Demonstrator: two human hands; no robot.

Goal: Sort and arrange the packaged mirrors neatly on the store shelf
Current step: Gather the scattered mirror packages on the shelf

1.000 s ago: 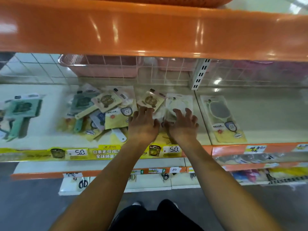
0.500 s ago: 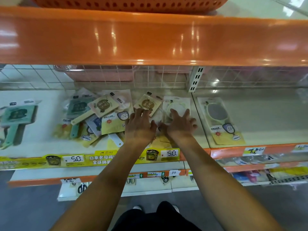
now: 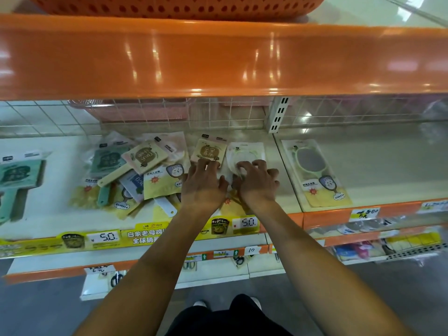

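A jumbled pile of packaged hand mirrors point(image 3: 135, 170) lies on the white shelf point(image 3: 53, 214), left of centre. My left hand point(image 3: 203, 187) rests with its fingertips on a beige square mirror pack point(image 3: 208, 150). Right beside it, my right hand point(image 3: 258, 184) curls its fingers onto a pack with a round white mirror point(image 3: 244, 154). The lower parts of both packs are hidden under my hands. One oval mirror pack point(image 3: 312, 166) lies alone and straight in the right shelf section. A green mirror pack point(image 3: 17, 175) lies apart at the far left.
The orange front of the upper shelf point(image 3: 218, 59) hangs low over the working space, with an orange basket point(image 3: 169, 6) on top. A pink basket point(image 3: 135, 112) sits behind the wire grid. Yellow price strips point(image 3: 109, 237) line the shelf edge. Lower shelves hold small goods.
Both hands have slid a little further in over the two middle packs. The right hand's fingers have gone from spread flat to curled on the round mirror pack.
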